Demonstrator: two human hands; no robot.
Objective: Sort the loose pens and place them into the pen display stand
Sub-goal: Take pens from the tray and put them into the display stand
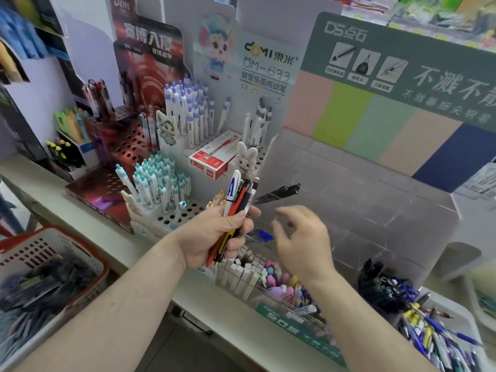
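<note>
A person's left hand [214, 234] gripped a bunch of loose pens [237, 205] upright in its fist: a white pen with a blue letter, an orange-red one, a black one and a thin white one, their tops fanning out above the fingers. The right hand [300, 240] hovered just beside it, blurred, fingers loosely curled and holding nothing. Behind both hands stood a clear stepped pen display stand [362, 210] with a grey-green header card and pastel colour blocks; two black pens [279, 193] lay tilted on one of its steps, and a blue pen [261, 234] lay lower down, near the right hand. To the left stood a white holed stand [185, 210] filled with teal-capped and purple-capped pens. A white tray [440, 345] of mixed loose pens sat at lower right, and a red-rimmed basket [48, 267] at lower left
</note>
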